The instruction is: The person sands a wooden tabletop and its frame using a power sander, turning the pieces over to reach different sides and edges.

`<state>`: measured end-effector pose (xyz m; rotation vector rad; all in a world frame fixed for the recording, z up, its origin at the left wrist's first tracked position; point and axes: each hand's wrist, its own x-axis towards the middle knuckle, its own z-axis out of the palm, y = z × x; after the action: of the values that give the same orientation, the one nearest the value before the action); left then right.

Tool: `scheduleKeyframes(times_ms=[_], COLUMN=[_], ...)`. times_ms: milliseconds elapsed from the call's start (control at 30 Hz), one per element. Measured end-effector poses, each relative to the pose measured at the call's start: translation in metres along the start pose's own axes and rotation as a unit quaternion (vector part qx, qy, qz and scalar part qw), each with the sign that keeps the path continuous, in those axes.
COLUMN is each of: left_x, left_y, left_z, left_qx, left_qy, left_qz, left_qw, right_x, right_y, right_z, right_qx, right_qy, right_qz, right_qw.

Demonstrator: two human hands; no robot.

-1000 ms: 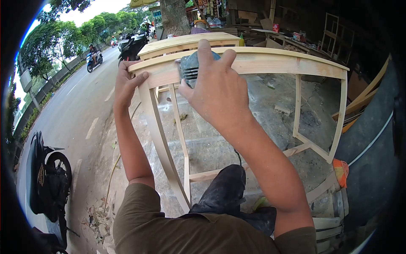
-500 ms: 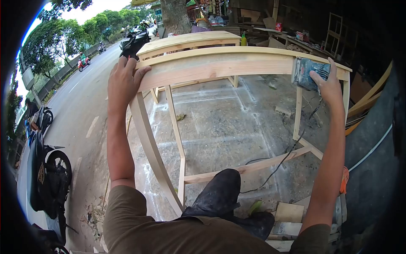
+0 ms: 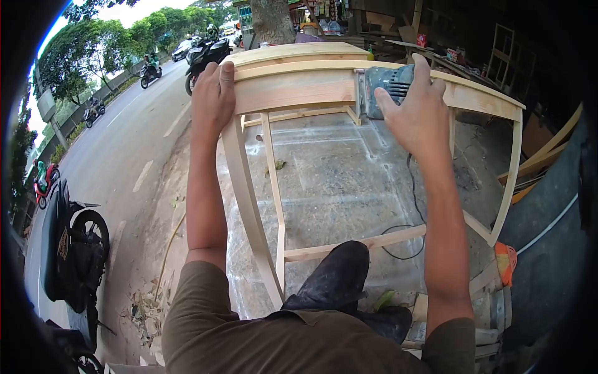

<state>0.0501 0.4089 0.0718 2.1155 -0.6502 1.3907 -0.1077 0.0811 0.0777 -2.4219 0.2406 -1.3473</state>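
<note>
A pale wooden table frame (image 3: 299, 96) stands in front of me, its wide apron board facing my body. My left hand (image 3: 213, 96) is closed over the top left corner of the frame, above a leg (image 3: 246, 187). In my right hand (image 3: 418, 109) is a blue electric sander (image 3: 381, 87), its flat pad pressed against the face of the apron right of the middle. From the sander a dark cord (image 3: 412, 187) hangs down to the floor.
Behind the frame is a second wooden table (image 3: 293, 52). A road with motorbikes runs along the left, and a parked motorbike (image 3: 68, 249) is close by. An orange bag (image 3: 506, 262) lies at right. My knee (image 3: 333, 274) is beneath the frame.
My right hand has slid the sander leftward along the apron, from near the right end towards the middle. My left hand still grips the left corner. The view has shifted slightly.
</note>
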Motion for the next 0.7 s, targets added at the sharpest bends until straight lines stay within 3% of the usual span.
scheduleKeyframes(times_ms=[133, 267, 533, 700], left_x=[0.004, 0.007, 0.008, -0.003], left_y=[0.001, -0.001, 0.011, 0.040], left_z=[0.003, 0.007, 0.017, -0.012], left_qx=[-0.042, 0.011, 0.073, 0.092], left_qy=[0.028, 0.034, 0.039, -0.033], left_qz=[-0.036, -0.011, -0.019, -0.081], left_qw=[0.998, 0.999, 0.996, 0.992], right_x=[-0.028, -0.036, 0.017, 0.037], right_y=[-0.093, -0.112, 0.058, 0.203], right_z=[0.024, 0.034, -0.014, -0.052], right_qx=[0.017, 0.011, -0.046, -0.029], right_qy=[-0.022, -0.018, -0.005, 0.082], right_qz=[-0.046, -0.080, 0.113, 0.176], right_qw=[0.999, 0.997, 0.993, 0.981])
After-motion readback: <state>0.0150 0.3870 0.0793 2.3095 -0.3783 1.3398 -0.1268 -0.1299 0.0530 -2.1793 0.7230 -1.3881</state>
